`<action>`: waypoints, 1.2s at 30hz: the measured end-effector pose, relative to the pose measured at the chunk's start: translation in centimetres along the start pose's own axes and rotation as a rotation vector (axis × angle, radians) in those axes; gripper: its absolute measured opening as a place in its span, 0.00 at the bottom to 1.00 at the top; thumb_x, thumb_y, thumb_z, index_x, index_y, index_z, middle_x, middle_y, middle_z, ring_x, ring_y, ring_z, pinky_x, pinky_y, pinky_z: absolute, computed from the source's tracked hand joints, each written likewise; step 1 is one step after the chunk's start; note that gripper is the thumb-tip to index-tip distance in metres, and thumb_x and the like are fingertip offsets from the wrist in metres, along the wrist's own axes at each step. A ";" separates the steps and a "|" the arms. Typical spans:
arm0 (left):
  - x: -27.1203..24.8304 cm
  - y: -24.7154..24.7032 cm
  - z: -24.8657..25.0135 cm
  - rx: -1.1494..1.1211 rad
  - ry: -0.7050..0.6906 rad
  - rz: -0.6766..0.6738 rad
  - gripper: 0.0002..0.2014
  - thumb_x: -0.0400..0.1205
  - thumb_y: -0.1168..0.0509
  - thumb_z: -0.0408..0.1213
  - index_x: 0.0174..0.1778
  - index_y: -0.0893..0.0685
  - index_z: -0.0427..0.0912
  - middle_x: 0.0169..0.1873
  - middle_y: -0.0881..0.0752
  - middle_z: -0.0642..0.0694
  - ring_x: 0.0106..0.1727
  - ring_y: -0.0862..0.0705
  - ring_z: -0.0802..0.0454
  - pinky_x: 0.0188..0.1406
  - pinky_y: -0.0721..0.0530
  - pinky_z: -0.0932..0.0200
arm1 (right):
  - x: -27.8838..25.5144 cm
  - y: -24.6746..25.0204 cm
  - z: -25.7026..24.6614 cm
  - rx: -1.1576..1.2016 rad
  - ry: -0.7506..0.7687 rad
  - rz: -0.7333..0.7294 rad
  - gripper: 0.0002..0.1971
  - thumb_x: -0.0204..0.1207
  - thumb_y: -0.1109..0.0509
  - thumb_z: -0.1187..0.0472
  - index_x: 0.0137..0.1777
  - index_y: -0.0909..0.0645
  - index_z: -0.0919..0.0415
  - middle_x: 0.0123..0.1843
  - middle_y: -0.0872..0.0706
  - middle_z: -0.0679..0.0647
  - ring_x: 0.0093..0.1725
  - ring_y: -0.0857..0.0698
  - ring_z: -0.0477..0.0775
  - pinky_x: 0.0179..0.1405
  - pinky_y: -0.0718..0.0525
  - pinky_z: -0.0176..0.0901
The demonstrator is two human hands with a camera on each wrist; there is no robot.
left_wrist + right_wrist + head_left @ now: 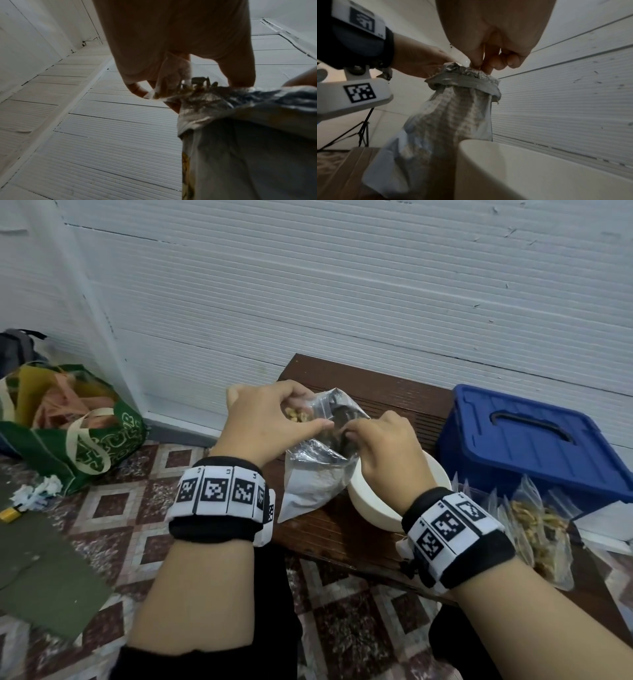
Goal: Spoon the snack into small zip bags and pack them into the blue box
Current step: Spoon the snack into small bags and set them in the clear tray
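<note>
1. Snack (298,415) shows inside a small zip bag (310,409) pinched in my left hand (270,422), above the big foil bag (317,470) on the bench (387,402).
2. My right hand (383,446) has its curled fingertips (485,67) dug into the foil bag's mouth; only the right wrist view shows that.
3. Bowl (363,501) sits beside it, filled bags (534,529) and the closed blue box (527,446) to the right.

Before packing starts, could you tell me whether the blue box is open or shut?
Shut: the blue box has its lid down flat, handle on top.
</note>
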State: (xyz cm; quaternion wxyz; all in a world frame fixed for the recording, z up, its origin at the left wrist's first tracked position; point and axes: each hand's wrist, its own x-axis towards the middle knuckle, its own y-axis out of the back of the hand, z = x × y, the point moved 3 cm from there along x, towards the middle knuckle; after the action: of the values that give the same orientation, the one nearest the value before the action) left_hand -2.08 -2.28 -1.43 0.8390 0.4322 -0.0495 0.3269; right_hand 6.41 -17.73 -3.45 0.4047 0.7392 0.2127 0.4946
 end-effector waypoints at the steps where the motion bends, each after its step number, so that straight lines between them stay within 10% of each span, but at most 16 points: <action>1: 0.0 -0.1 0.0 0.002 -0.001 -0.002 0.21 0.65 0.27 0.66 0.50 0.17 0.62 0.34 0.18 0.69 0.48 0.24 0.68 0.62 0.43 0.58 | 0.1 0.1 0.1 0.036 -0.045 0.003 0.09 0.75 0.38 0.64 0.42 0.15 0.60 0.30 0.16 0.52 0.36 0.25 0.57 0.39 0.37 0.45; 6: 0.0 -0.2 0.0 -0.002 0.003 -0.013 0.21 0.65 0.27 0.65 0.49 0.18 0.62 0.34 0.18 0.69 0.45 0.34 0.82 0.64 0.40 0.56 | 0.5 0.6 0.4 0.187 -0.219 0.021 0.11 0.81 0.40 0.64 0.46 0.16 0.64 0.36 0.15 0.58 0.41 0.24 0.58 0.43 0.28 0.49; 14: -0.2 0.0 0.1 -0.150 0.017 -0.034 0.19 0.61 0.26 0.68 0.43 0.18 0.65 0.35 0.13 0.67 0.49 0.17 0.70 0.72 0.28 0.46 | 1.4 1.6 1.1 0.450 -0.546 0.138 0.10 0.82 0.38 0.64 0.44 0.16 0.60 0.38 0.13 0.54 0.43 0.15 0.55 0.49 0.18 0.49; 18: -0.4 0.9 0.1 -0.278 0.044 0.014 0.16 0.65 0.20 0.53 0.43 0.19 0.64 0.36 0.12 0.65 0.46 0.14 0.72 0.51 0.25 0.83 | 1.4 2.4 2.3 0.531 -0.744 0.256 0.10 0.83 0.39 0.63 0.46 0.16 0.59 0.35 0.16 0.45 0.38 0.18 0.44 0.43 0.20 0.38; 22: -0.5 2.0 -0.1 -0.311 0.038 0.032 0.17 0.67 0.19 0.48 0.47 0.19 0.59 0.37 0.13 0.64 0.43 0.17 0.79 0.43 0.29 0.88 | 1.7 3.1 3.5 0.536 -0.849 0.328 0.13 0.82 0.42 0.66 0.49 0.15 0.61 0.33 0.16 0.47 0.24 0.24 0.34 0.22 0.30 0.22; 26: -0.6 2.4 -0.3 -0.298 0.054 -0.001 0.18 0.67 0.20 0.49 0.48 0.17 0.58 0.39 0.13 0.62 0.43 0.18 0.80 0.42 0.29 0.89 | 2.1 4.2 4.3 0.551 -0.931 0.361 0.15 0.80 0.43 0.68 0.48 0.13 0.65 0.33 0.18 0.41 0.29 0.22 0.34 0.26 0.28 0.24; 30: -0.7 2.3 -0.1 -0.269 0.059 -0.037 0.17 0.65 0.19 0.50 0.45 0.18 0.62 0.38 0.13 0.62 0.42 0.18 0.79 0.44 0.26 0.81 | 2.8 5.9 4.7 0.576 -0.944 0.390 0.16 0.76 0.44 0.71 0.38 0.15 0.59 0.34 0.17 0.42 0.39 0.19 0.42 0.38 0.21 0.35; 36: -0.2 1.2 -0.4 -0.202 0.038 -0.085 0.32 0.55 0.29 0.74 0.51 0.14 0.64 0.38 0.13 0.72 0.50 0.17 0.74 0.73 0.28 0.42 | 4.3 7.2 5.1 0.614 -0.889 0.404 0.17 0.73 0.46 0.75 0.44 0.14 0.68 0.36 0.16 0.41 0.25 0.26 0.19 0.22 0.32 0.14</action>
State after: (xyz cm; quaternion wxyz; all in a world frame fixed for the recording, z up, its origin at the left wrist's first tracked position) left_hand -3.05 -1.60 -0.86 0.8923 0.3408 -0.0479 0.2923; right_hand 12.18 -20.83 3.89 0.1196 0.9855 0.0106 0.1197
